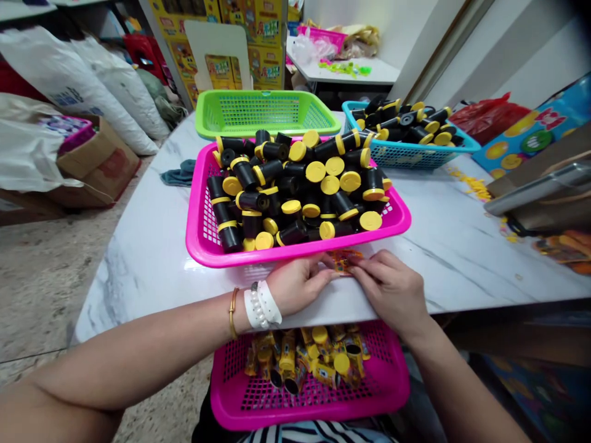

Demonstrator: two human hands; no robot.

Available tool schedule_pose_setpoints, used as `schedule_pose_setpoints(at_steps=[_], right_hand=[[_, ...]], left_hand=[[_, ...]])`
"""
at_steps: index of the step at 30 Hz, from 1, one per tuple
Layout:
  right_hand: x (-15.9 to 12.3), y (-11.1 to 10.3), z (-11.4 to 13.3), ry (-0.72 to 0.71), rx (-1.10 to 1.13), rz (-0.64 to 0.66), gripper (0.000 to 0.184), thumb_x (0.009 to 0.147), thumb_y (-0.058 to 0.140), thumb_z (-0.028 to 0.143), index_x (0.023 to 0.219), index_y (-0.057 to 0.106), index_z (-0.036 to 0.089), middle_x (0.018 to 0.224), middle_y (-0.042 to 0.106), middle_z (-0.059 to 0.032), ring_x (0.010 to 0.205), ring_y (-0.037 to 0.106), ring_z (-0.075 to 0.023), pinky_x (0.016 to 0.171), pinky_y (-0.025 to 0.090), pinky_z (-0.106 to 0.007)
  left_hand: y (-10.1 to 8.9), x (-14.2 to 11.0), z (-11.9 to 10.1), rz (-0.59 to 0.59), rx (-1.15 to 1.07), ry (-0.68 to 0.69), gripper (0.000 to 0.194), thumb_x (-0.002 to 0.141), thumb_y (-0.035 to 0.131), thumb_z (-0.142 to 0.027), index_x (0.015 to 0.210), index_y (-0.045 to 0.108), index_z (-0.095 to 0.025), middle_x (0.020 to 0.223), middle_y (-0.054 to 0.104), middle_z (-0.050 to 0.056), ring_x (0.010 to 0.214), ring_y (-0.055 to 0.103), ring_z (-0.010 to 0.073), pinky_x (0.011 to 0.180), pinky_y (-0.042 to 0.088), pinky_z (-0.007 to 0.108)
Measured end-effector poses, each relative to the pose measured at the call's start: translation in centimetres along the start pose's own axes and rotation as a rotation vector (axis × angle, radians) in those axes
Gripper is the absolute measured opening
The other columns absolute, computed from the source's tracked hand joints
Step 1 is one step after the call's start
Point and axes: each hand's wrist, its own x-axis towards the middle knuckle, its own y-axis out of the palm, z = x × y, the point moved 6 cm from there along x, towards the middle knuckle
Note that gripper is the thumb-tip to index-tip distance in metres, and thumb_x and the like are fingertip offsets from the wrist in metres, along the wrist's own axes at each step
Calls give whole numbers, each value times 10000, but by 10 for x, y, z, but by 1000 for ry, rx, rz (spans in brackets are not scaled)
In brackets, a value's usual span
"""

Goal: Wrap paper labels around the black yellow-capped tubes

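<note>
Both my hands are at a small printed orange wrapper (341, 262) at the table's front edge. My left hand (295, 283), with bracelets on the wrist, grips its left side between thumb and fingers. Fingers of my right hand (392, 289) are closed on its right side. Just beyond the hands stands a pink basket (295, 257) heaped with black canisters (244, 175) with yellow lids. Below the table edge, at my lap, another pink basket (309, 418) holds several canisters in printed yellow wrappers (325, 372).
Behind the full basket is a green basket (268, 131). To its right, a blue basket (410, 157) holds more black canisters. A dark cloth (178, 174) lies at left. Yellow bits (475, 184) and a bundle of printed wrappers (566, 252) are on the right.
</note>
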Motion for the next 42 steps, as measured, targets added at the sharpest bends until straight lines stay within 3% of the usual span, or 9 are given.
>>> schedule_pose_setpoints(at_steps=[4,11,18,20,23,27,34,38,42], right_hand=[[4,12,2,-10,18,4,146,920,658,204,817,761,200,682,670,-3,601,651,-132,578,509,-246],[-25,-16,36,-15,141,-129,282,860,721,80,1112,738,205,740,652,-1,593,583,-107,598,493,-236],[-22,-4,14,409,570,268,232,962,610,340,1120,681,187,868,664,-35,614,590,-119,531,497,-224],[-21,1,16,413,587,323,223,981,575,346,849,661,188,674,599,9,563,543,-113,510,459,-212],[-21,-1,16,348,383,145,323,995,550,311,694,581,198,593,546,25,535,502,-106,521,411,-224],[-24,6,22,229,127,-42,256,989,572,253,744,620,199,632,615,12,555,557,-111,573,413,-243],[-21,13,21,149,-78,-102,134,975,610,276,959,710,188,836,683,-67,767,641,-190,711,478,-300],[-22,-3,14,195,100,-182,204,971,597,235,1134,708,181,983,667,-94,891,636,-210,803,500,-331],[-18,1,17,253,358,31,120,969,602,256,1024,691,197,905,640,-47,789,608,-170,702,478,-288]], left_hand=[[-2,-1,1,-59,29,-25,307,939,558,-446,1063,645,-179,642,580,-28,584,527,142,535,359,239],[7,-2,0,5,-282,12,229,861,690,-390,874,685,-161,767,630,1,714,544,136,651,435,239],[17,-8,-20,264,-120,238,212,900,619,-246,713,651,-151,712,592,-3,686,534,124,664,422,235],[16,-9,-22,242,-45,250,251,918,598,-262,695,639,-154,684,577,-7,662,515,121,648,411,232],[11,-5,-13,129,-27,122,320,958,534,-339,707,629,-164,657,579,-10,634,508,123,619,409,230],[6,-2,-1,4,-60,14,279,964,531,-391,861,675,-176,722,657,0,694,592,147,653,465,238],[-4,-9,-11,-160,132,129,265,973,534,-346,890,718,-174,793,734,42,697,647,157,686,494,257],[-8,-16,-25,-213,313,301,274,991,500,-312,870,699,-168,747,715,52,640,630,146,644,470,250],[-1,-19,-32,-145,328,453,265,1003,468,-279,848,653,-169,752,692,45,670,627,140,647,470,237]])
